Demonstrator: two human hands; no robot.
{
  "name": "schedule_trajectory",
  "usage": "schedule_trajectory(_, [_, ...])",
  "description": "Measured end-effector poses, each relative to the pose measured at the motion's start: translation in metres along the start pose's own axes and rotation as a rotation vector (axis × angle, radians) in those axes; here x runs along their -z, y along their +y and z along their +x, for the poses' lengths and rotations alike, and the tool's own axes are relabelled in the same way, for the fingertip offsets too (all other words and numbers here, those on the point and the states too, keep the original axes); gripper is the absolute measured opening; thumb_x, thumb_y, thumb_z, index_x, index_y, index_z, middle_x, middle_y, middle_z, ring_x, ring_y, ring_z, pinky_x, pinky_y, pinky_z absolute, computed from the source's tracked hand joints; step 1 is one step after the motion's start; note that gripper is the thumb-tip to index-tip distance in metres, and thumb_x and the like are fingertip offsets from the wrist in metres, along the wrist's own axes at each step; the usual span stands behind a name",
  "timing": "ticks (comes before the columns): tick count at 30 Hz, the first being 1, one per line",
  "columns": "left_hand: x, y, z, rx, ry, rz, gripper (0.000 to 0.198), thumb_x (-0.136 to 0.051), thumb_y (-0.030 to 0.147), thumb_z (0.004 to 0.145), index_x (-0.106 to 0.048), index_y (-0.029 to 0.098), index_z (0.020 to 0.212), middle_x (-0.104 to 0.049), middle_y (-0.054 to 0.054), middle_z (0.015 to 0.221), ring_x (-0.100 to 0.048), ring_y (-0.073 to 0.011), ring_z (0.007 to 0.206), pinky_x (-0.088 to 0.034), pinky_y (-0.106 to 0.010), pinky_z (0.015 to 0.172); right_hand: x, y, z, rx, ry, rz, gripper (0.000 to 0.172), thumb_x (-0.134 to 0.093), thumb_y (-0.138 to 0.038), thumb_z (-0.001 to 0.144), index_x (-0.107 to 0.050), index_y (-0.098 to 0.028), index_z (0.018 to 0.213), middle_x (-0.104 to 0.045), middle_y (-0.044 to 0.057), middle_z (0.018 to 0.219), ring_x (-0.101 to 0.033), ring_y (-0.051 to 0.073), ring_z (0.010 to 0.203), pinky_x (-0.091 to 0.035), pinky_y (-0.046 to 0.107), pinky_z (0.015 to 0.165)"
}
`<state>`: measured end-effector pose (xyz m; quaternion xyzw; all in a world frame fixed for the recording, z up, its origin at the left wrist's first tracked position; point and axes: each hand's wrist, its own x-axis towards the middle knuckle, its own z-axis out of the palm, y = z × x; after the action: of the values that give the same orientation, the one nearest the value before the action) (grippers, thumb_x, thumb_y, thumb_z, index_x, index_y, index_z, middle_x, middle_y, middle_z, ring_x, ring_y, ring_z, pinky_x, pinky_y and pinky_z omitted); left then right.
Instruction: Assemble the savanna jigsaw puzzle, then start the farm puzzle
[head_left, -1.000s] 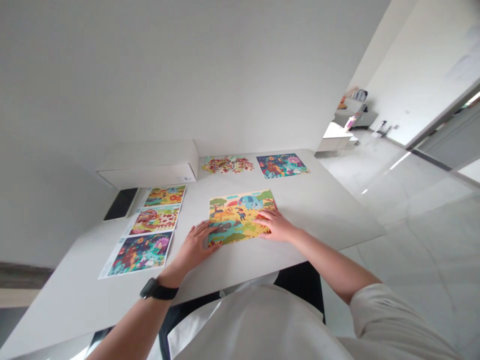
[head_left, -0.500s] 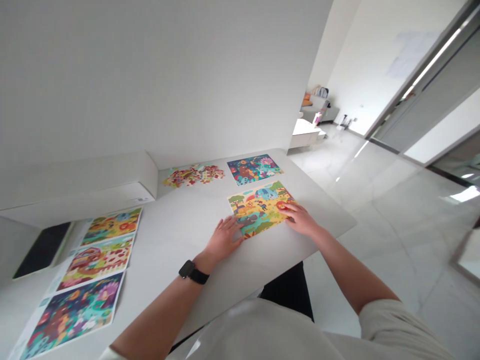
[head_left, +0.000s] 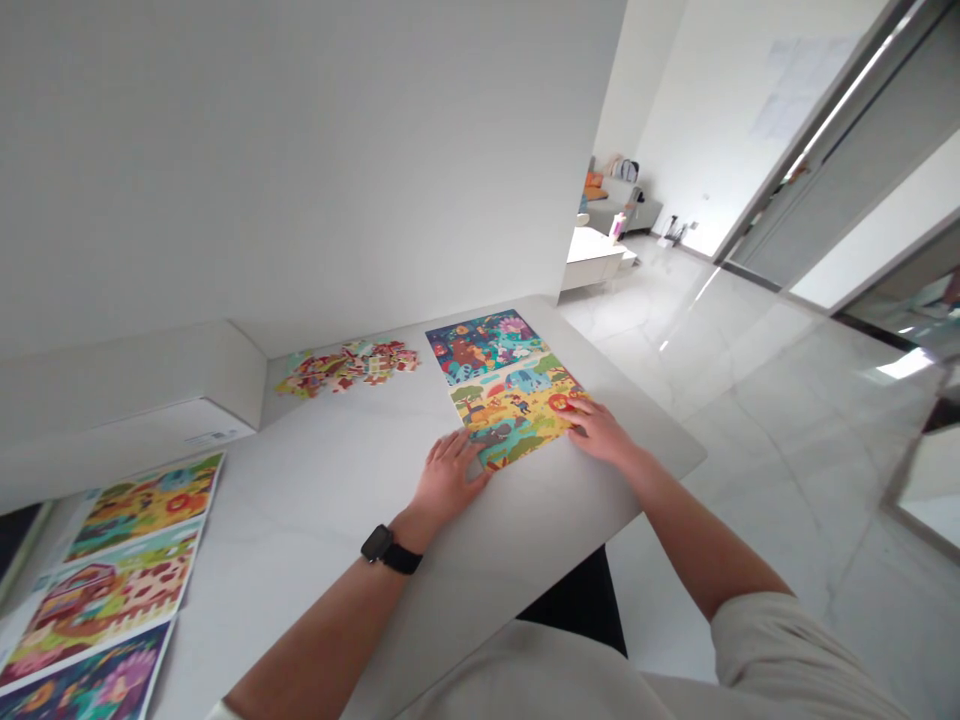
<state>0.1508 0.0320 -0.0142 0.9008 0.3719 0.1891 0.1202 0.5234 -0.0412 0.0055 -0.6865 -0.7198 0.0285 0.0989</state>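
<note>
Animal puzzle (head_left: 517,405), assembled, mostly yellow, flat on white table (head_left: 322,520); tilted. Dark assembled puzzle (head_left: 484,345) abuts at eleven o'clock; loose pieces (head_left: 349,367) past nine; printed sheets (head_left: 131,590) at eight. Left hand (head_left: 450,475) spread at its eight-o'clock edge; right hand (head_left: 598,432), fingers bent over three-o'clock edge, pinch uncertain.

We rest the fingers of our left hand (head_left: 444,482) at eight o'clock on the yellow puzzle (head_left: 517,405), those of our right hand (head_left: 602,435) at three. The dark puzzle (head_left: 484,345) lies just beside it at eleven, loose pieces (head_left: 349,368) near nine, printed pictures (head_left: 112,590) at eight.
</note>
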Motion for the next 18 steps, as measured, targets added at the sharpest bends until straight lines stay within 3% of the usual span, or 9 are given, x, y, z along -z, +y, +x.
schedule_trajectory(18, [-0.0013, 0.0032, 0.0036, 0.021, 0.023, -0.006, 0.047, -0.072, 0.051, 0.095, -0.074, 0.030, 0.137, -0.062, -0.010, 0.160, -0.056, -0.0363, 0.148, -0.046, -0.059, 0.126, -0.0001, 0.0052, 0.0049, 0.016, -0.006, 0.013, 0.049, -0.059, -0.034, 0.104, -0.068, -0.032, 0.153, -0.058, 0.010, 0.163, -0.052, 0.034, 0.151, -0.041, 0.055, 0.127])
